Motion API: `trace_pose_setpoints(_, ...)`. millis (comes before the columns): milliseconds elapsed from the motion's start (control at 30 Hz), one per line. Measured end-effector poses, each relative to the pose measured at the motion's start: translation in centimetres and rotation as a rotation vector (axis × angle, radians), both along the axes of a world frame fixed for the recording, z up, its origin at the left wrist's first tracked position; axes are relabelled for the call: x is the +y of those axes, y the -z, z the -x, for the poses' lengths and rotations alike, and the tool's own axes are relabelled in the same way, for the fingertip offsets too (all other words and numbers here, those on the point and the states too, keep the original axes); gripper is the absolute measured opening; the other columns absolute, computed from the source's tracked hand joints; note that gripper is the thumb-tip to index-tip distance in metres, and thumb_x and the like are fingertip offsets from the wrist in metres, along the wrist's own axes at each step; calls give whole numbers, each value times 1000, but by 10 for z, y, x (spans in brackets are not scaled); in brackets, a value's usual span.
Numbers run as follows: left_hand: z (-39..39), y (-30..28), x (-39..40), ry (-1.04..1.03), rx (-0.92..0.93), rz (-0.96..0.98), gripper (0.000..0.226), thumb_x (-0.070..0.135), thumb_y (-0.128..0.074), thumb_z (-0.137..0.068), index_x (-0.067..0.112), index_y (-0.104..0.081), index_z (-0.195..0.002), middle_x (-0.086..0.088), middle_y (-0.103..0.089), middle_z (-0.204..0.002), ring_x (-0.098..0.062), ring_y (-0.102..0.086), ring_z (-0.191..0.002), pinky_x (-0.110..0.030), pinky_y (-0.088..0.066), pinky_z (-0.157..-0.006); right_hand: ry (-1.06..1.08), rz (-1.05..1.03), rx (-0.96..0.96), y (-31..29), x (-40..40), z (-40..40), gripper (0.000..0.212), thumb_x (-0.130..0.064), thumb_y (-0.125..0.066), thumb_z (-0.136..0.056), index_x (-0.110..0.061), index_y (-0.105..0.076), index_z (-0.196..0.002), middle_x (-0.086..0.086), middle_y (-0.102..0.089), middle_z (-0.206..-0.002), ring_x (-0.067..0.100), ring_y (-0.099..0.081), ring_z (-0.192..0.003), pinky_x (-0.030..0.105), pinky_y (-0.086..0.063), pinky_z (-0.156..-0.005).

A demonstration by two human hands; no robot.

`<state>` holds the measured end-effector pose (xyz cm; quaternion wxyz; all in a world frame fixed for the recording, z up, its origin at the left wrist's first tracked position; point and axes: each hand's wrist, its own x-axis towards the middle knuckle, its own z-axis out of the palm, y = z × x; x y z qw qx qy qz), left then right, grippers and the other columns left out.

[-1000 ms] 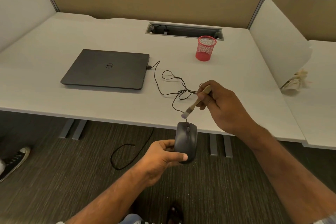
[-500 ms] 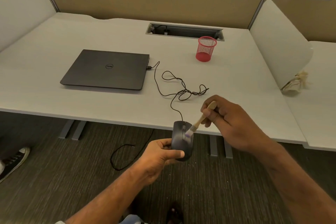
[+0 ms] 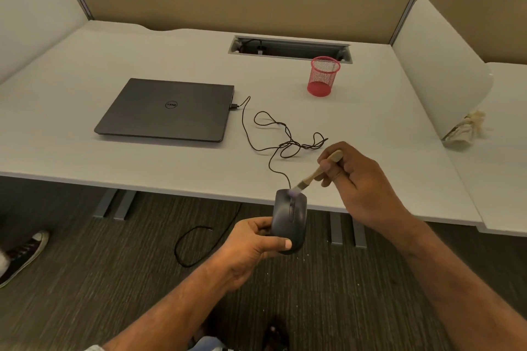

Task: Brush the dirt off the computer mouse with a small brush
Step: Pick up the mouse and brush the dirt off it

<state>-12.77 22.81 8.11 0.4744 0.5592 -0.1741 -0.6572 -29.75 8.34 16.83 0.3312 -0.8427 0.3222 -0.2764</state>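
A black wired computer mouse (image 3: 289,219) is held in the air just in front of the desk's near edge, top side up. My left hand (image 3: 251,245) grips its rear and left side, thumb across the back. My right hand (image 3: 359,182) pinches a small wooden-handled brush (image 3: 313,174) above and to the right. The brush's pale bristles touch the front tip of the mouse, near the scroll wheel. The mouse's thin cable (image 3: 285,139) runs in loose loops over the desk to the laptop's side.
A shut dark laptop (image 3: 168,110) lies on the white desk (image 3: 85,80). A red mesh pen cup (image 3: 323,75) stands at the back, by an open cable slot (image 3: 289,48). Crumpled paper (image 3: 464,129) sits right. A loose black cord (image 3: 194,245) and a shoe (image 3: 22,253) lie on the carpet.
The brush went from the mouse's front tip down onto its middle, then back up to the front tip. My left hand tilted the mouse slightly and kept its grip.
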Motion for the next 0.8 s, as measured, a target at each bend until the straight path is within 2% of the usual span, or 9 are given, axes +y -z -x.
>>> trace_pose_setpoints(100,-1,2,0,6,9,1,47,-9,-78,-78,4,-69,-123,-15,-75,-122,-28,-73,-113,-41,-59,-96,-4,27,142,2,-6,0,5,-25,-49,-100,-27,-53,-96,-8,-68,-80,9,-65,-72,25,-53,-65)
trace_pose_setpoints(200,0,3,1,19,3,14,47,-9,-78,-78,5,-70,-122,-13,-77,-119,-27,-74,-111,-41,-59,-96,87,80,87,1,-11,3,5,-24,-49,-100,-23,-53,-98,-6,-68,-78,12,-65,-70,27,-52,-62)
trace_pose_setpoints(267,-1,4,0,20,-8,14,47,-9,-79,-78,6,-70,-122,-13,-77,-120,-27,-74,-112,-44,-58,-100,69,39,8,0,-11,1,6,-23,-49,-100,-22,-54,-97,-9,-68,-78,12,-66,-69,23,-52,-62)
trace_pose_setpoints(367,-1,5,-1,15,-2,8,47,-7,-79,-77,6,-71,-121,-12,-77,-120,-26,-74,-112,-43,-58,-100,-6,-3,63,3,-8,-4,6,-24,-50,-100,-26,-54,-95,-10,-67,-77,9,-66,-71,21,-52,-63)
trace_pose_setpoints(433,-1,4,-1,18,3,9,47,-8,-79,-77,7,-71,-121,-12,-77,-119,-26,-74,-111,-40,-60,-96,16,33,124,7,-8,-4,6,-25,-49,-100,-26,-53,-96,-7,-67,-78,11,-65,-71,27,-53,-64)
trace_pose_setpoints(500,-2,4,0,25,0,9,48,-9,-78,-77,6,-71,-122,-12,-77,-119,-26,-75,-110,-37,-61,-92,73,65,95,7,-10,-3,6,-24,-48,-100,-24,-53,-98,-3,-68,-79,15,-66,-70,35,-55,-65)
trace_pose_setpoints(633,-4,4,-3,25,19,7,48,-11,-77,-78,5,-69,-123,-14,-75,-122,-27,-74,-111,-39,-61,-94,55,-43,-27,4,-11,-2,8,-25,-49,-100,-24,-54,-95,-9,-68,-75,13,-67,-68,28,-55,-64)
trace_pose_setpoints(800,-2,5,-4,25,45,17,51,-10,-78,-77,6,-68,-125,-15,-73,-125,-28,-73,-113,-39,-61,-93,104,2,104,8,-12,-6,7,-27,-47,-101,-27,-52,-95,-6,-68,-78,11,-65,-69,27,-52,-62)
